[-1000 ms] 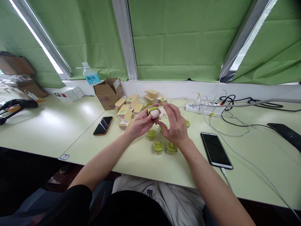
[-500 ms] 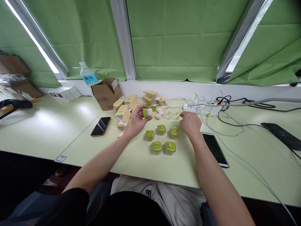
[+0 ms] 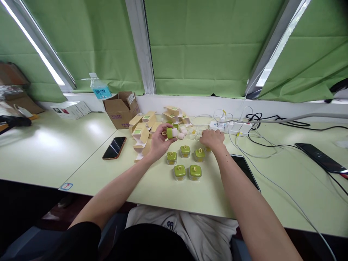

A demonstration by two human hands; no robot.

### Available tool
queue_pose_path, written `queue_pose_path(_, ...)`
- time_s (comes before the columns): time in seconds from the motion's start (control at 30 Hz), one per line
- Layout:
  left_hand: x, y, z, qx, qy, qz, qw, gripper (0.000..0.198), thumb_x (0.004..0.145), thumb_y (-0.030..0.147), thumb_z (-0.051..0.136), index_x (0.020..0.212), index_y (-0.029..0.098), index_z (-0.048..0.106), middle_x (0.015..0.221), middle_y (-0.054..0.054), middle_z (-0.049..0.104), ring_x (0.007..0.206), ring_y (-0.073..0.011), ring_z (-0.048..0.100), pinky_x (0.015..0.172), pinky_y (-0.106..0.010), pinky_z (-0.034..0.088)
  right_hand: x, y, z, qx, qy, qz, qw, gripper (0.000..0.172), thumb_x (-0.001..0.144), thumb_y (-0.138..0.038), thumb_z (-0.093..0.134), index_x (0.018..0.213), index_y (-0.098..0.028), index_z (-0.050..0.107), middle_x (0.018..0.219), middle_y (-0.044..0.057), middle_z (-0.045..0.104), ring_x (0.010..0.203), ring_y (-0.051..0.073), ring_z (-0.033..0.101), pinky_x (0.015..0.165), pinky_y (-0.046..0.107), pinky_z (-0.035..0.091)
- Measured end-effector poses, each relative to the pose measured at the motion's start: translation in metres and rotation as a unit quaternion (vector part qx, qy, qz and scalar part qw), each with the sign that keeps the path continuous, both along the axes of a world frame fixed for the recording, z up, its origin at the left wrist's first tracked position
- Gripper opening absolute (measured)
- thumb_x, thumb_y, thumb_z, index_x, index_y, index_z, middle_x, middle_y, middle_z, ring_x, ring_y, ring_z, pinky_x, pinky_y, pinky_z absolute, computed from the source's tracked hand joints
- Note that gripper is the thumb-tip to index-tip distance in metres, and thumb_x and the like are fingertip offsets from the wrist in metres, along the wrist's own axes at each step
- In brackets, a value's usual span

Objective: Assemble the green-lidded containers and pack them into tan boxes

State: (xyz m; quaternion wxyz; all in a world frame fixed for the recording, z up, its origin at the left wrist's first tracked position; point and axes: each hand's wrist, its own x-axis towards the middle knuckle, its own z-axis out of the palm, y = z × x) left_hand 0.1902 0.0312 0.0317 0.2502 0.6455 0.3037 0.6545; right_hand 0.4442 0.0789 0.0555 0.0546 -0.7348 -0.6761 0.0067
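In my left hand [image 3: 160, 141] is a green lid [image 3: 169, 133] with a ring loop. It lies on its side, and a pale pink block [image 3: 174, 132] sticks out of its right end. My right hand [image 3: 213, 138] has its fingers curled downward beside a small clear container [image 3: 193, 134]; the back of the hand hides what the fingertips hold, if anything. In front of both hands stand several clear jars with green lids, one of them a front jar [image 3: 195, 172]. Another lidded jar [image 3: 208, 149] is partly covered by my right hand. Loose pale blocks [image 3: 181, 136] lie by my left fingertips.
Opened small cartons [image 3: 140, 131] are piled behind my left hand. A cardboard box [image 3: 121, 110], a water bottle [image 3: 100, 87] and a phone [image 3: 114, 148] are to the left. Rightward are a tablet [image 3: 246, 170], a power strip [image 3: 233, 127], tangled cables and another dark device [image 3: 320, 156].
My right hand has shifted left and now covers the spot where a second clear container showed. My left hand still holds the lid with the pale block. The view has moved slightly.
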Motion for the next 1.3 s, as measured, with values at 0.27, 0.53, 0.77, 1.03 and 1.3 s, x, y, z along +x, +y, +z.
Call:
queue_pose_path(0.27, 0.000, -0.002, 0.000, -0.021, -0.022, -0.037, 0.999, 0.065, 0.070, 0.042, 0.106, 0.119, 0.024, 0.068, 0.121, -0.006, 0.071, 0.094, -0.0179, 0.071, 0.084, -0.032, 0.061, 0.005, -0.006, 0.001, 0.031, 0.038, -0.006, 0.999, 0.034, 0.098, -0.012, 0.060, 0.128, -0.015, 0.075, 0.127, 0.022, 0.079, 0.121, 0.036, 0.076, 0.102, 0.046, 0.052)
queue_pose_path(0.53, 0.001, -0.007, 0.001, 0.011, -0.035, -0.049, 0.998, 0.058, 0.074, 0.045, 0.105, 0.119, 0.025, 0.073, 0.126, -0.007, 0.066, 0.102, -0.0202, 0.072, 0.091, -0.036, 0.065, 0.005, -0.023, 0.000, 0.276, 0.460, 0.158, 0.829, 0.012, 0.098, -0.036, 0.063, 0.098, -0.026, 0.058, 0.124, 0.013, 0.070, 0.120, 0.028, 0.070, 0.096, 0.044, 0.062)
queue_pose_path(0.77, -0.004, -0.007, 0.003, 0.050, -0.001, -0.017, 0.999, 0.058, 0.077, 0.050, 0.103, 0.120, 0.025, 0.073, 0.125, -0.008, 0.067, 0.110, -0.0228, 0.072, 0.093, -0.035, 0.063, -0.004, -0.049, 0.003, 0.213, 0.565, 0.322, 0.729, 0.048, 0.088, -0.041, 0.082, 0.130, -0.028, 0.060, 0.131, 0.010, 0.071, 0.124, 0.030, 0.073, 0.090, 0.042, 0.063)
queue_pose_path(1.03, -0.004, -0.006, 0.004, 0.080, 0.008, -0.007, 0.997, 0.057, 0.076, 0.046, 0.105, 0.120, 0.026, 0.075, 0.122, -0.007, 0.070, 0.116, -0.0240, 0.070, 0.094, -0.036, 0.061, -0.019, -0.077, 0.012, 0.193, 0.376, 0.443, 0.790, 0.062, 0.101, -0.029, 0.066, 0.162, -0.037, 0.063, 0.141, 0.010, 0.065, 0.137, 0.032, 0.061, 0.119, 0.059, 0.054)
queue_pose_path(1.3, -0.002, -0.009, 0.001, 0.055, 0.019, 0.006, 0.998, 0.055, 0.076, 0.045, 0.105, 0.120, 0.026, 0.079, 0.123, -0.008, 0.073, 0.114, -0.0245, 0.072, 0.090, -0.036, 0.062, -0.020, -0.077, 0.010, 0.180, 0.371, 0.438, 0.799, 0.063, 0.099, -0.026, 0.065, 0.161, -0.040, 0.064, 0.139, 0.009, 0.067, 0.131, 0.031, 0.063, 0.109, 0.054, 0.061)
